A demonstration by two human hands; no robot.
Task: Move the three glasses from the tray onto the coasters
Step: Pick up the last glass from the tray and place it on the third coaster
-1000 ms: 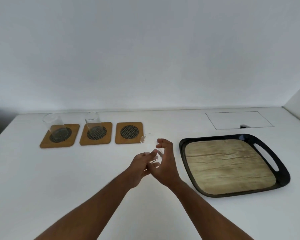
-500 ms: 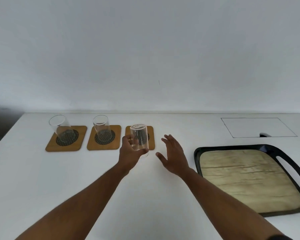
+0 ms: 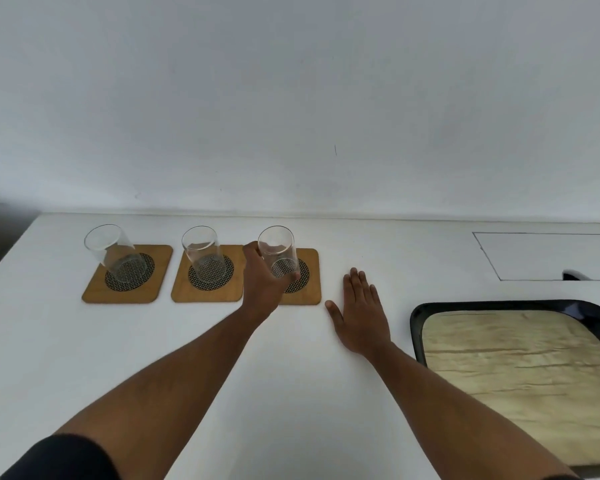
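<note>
Three wooden coasters with dark mesh centres lie in a row at the back left of the white table. A clear glass [image 3: 116,252] stands on the left coaster [image 3: 94,289], and a second glass [image 3: 204,253] stands on the middle coaster [image 3: 184,292]. My left hand [image 3: 262,282] is wrapped around the third glass [image 3: 278,251], which is over the right coaster [image 3: 310,289]; I cannot tell whether its base touches. My right hand [image 3: 359,311] lies flat with spread fingers just right of that coaster. The black tray [image 3: 417,318] with a wood-pattern floor sits at the right and holds nothing.
A wall runs along the table's far edge. A thin rectangular outline [image 3: 544,256] is marked in the tabletop at the back right, with a small dark notch at its front edge.
My left hand has carried the third glass forward from the table's middle to over the right coaster. My right hand let go of it and now rests flat beside the coaster.
</note>
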